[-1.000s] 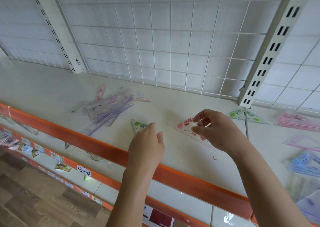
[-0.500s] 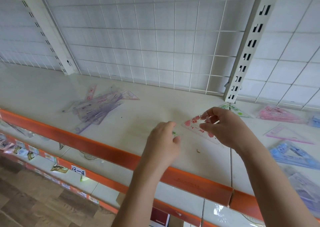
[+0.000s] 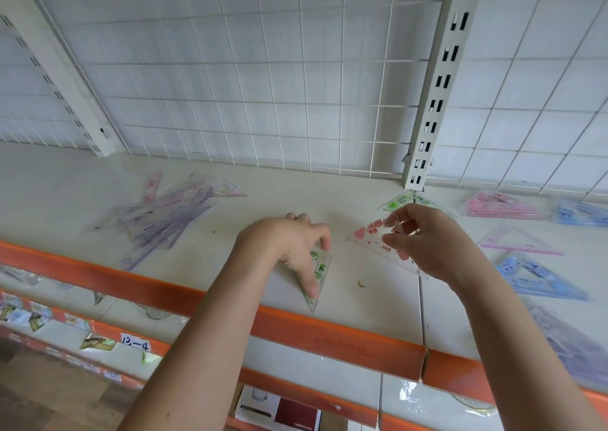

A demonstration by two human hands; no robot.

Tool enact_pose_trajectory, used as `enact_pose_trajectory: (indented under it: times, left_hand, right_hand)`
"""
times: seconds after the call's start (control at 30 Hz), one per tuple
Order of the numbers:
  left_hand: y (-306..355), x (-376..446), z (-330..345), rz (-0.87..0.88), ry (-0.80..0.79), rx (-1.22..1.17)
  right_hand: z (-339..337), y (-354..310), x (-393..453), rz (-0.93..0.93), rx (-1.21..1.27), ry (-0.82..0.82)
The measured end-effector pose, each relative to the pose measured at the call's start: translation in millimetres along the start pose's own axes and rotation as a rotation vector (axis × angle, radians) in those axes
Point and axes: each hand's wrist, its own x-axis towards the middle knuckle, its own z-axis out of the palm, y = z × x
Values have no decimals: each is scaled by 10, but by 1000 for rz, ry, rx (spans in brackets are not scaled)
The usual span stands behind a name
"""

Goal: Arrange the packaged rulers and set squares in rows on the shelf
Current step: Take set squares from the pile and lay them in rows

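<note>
My left hand [image 3: 291, 246] rests on a clear set square with green print [image 3: 319, 274], its thumb pressing the square down near the shelf's orange front lip [image 3: 329, 333]. My right hand [image 3: 424, 243] pinches a clear set square with red print [image 3: 371, 235] at its upper edge, just above the white shelf [image 3: 263, 197]. A loose heap of purple rulers and set squares [image 3: 171, 215] lies to the left. Another green-print set square [image 3: 399, 202] lies behind my right hand.
Pink set squares [image 3: 500, 207], [image 3: 516, 241] and blue ones [image 3: 539, 276], [image 3: 582, 212] lie on the right shelf section. A wire grid backs the shelf, with a slotted white upright [image 3: 441, 82] at centre right. Lower shelves with price labels show below the orange lip.
My left hand has slid the green-print set square right and towards the front lip, and now presses it flat. My right hand still pinches the red-print square. The view has shifted right.
</note>
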Motion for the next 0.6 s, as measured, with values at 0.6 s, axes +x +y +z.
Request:
enact_pose_trajectory:
  times: [0.6]
  left_hand:
    - [-219,-12,86,68,77,16]
  right_hand:
    - [96,48,-79,62,11,76]
